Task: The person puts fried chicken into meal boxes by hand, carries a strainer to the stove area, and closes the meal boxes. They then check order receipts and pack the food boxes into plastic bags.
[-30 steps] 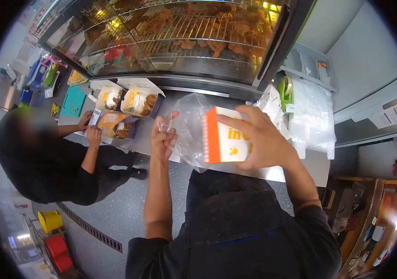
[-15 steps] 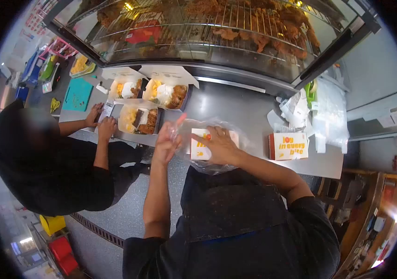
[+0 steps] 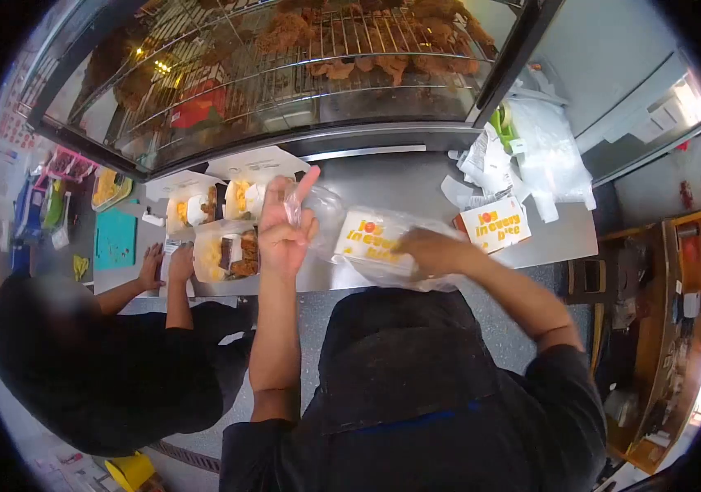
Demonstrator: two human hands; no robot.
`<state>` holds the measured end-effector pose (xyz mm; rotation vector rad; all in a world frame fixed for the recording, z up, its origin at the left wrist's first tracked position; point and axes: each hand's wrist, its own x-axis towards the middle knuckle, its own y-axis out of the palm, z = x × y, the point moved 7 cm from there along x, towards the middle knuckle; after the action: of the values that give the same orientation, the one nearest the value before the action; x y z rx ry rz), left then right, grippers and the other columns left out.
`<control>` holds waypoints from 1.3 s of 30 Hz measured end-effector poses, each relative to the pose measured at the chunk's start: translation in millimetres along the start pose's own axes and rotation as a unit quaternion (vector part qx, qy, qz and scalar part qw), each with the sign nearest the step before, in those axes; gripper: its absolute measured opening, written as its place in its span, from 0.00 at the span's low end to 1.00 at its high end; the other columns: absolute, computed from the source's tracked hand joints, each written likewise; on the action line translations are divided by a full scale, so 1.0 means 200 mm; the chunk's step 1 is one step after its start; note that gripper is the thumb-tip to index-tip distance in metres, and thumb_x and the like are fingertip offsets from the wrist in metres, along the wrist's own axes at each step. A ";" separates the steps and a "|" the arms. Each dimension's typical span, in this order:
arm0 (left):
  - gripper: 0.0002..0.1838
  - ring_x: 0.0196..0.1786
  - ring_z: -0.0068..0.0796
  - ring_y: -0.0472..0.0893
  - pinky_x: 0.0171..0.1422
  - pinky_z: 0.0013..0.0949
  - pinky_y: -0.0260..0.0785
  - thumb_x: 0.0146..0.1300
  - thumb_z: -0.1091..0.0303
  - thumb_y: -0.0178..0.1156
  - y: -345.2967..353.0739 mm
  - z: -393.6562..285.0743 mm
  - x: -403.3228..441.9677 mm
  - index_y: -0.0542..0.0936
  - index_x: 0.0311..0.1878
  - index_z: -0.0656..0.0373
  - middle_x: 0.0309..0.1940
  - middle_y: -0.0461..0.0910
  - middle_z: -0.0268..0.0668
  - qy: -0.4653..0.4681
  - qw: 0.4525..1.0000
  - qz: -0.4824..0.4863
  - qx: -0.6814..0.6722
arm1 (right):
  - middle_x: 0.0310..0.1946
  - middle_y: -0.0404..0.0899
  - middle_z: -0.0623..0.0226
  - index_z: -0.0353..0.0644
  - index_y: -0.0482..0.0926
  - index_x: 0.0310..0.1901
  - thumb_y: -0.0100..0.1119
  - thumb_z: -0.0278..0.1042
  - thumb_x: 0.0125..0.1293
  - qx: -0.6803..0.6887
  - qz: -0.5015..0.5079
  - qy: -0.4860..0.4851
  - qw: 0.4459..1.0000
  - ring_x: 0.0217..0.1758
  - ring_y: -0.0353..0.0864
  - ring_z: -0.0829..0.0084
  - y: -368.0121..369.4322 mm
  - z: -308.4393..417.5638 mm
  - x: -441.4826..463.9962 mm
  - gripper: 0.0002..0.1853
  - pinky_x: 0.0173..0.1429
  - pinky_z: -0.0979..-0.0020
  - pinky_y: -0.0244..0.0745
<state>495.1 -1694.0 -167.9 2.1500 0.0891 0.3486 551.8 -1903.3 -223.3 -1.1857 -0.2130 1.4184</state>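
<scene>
A white box with yellow and red lettering point(image 3: 364, 238) lies inside a clear plastic bag point(image 3: 323, 211) on the metal counter, near its front edge. My left hand point(image 3: 286, 230) is raised left of the box with its index finger pointing up. Its other fingers are curled on a see-through part of the bag. My right hand point(image 3: 431, 256) is over the right end of the box, blurred, with its fingers partly hidden. Whether it grips the bag there is unclear. A second lettered box point(image 3: 494, 224) stands to the right on the counter.
Open food boxes point(image 3: 227, 256) with fried chicken stand at the left, beside a co-worker's hands point(image 3: 166, 264). Behind the counter rises a glass cabinet with chicken on wire racks point(image 3: 350, 61). Paper slips point(image 3: 486, 168) and a stack of plastic bags point(image 3: 551, 156) lie at the right.
My right hand has slid rightward off the middle of the box, uncovering more lettering. My left hand still holds the bag, now higher in view. The camera view has shifted.
</scene>
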 end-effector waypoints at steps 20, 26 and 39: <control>0.33 0.21 0.06 0.64 0.26 0.15 0.55 0.47 0.87 0.51 0.25 0.04 -0.05 0.69 0.62 0.60 0.57 0.79 0.53 -0.013 0.945 -0.013 0.326 | 0.67 0.67 0.58 0.49 0.65 0.67 0.72 0.24 0.45 -0.077 -0.165 0.020 0.983 0.68 0.66 0.55 -0.54 -0.43 -0.44 0.44 0.68 0.56 0.67; 0.27 0.38 0.32 0.84 0.40 0.34 0.76 0.50 0.83 0.57 0.31 -0.04 -0.17 0.78 0.57 0.57 0.56 0.80 0.39 0.111 0.566 0.053 0.815 | 0.71 0.54 0.50 0.57 0.61 0.71 0.80 0.38 0.31 -0.217 -0.129 0.073 0.965 0.75 0.49 0.43 0.12 -0.96 -0.38 0.58 0.72 0.36 0.52; 0.57 0.62 0.58 0.73 0.59 0.47 0.73 0.45 0.78 0.71 0.25 0.03 -0.24 0.49 0.78 0.48 0.71 0.60 0.55 -0.080 0.543 -0.030 0.835 | 0.55 0.67 0.53 0.54 0.64 0.70 0.76 0.36 0.32 -0.041 -0.316 -0.006 0.948 0.59 0.70 0.53 -0.82 -0.17 -0.55 0.55 0.64 0.61 0.68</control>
<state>447.3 -1737.0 -141.5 4.0782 0.5946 -0.1741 654.4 -1967.1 -62.9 -1.0449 -0.6076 0.8545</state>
